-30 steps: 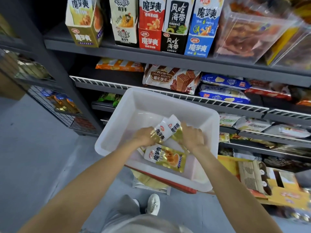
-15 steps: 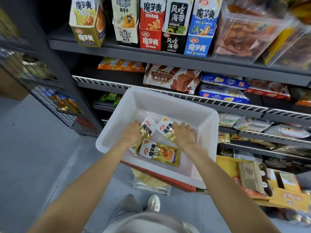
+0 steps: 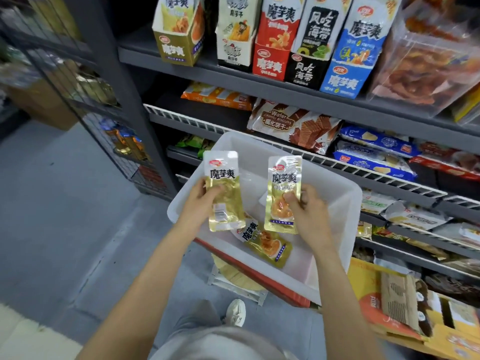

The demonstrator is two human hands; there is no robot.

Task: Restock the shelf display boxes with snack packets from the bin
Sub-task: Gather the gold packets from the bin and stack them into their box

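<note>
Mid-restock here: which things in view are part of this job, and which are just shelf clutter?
Job:
left hand holding a gold packet
right hand holding a second packet
third packet lying in the white bin
gold display box on the top shelf

Lying about:
wafer bag
blue biscuit packs
clear tub
cardboard cartons

readable print on packs and boxes
held gold packets point(image 3: 225, 196) and the blue box point(image 3: 348, 61) read "魔芋爽"; the black box point(image 3: 310, 45) "风吃海带"; the brown pack point(image 3: 293, 126) "wafer".
</note>
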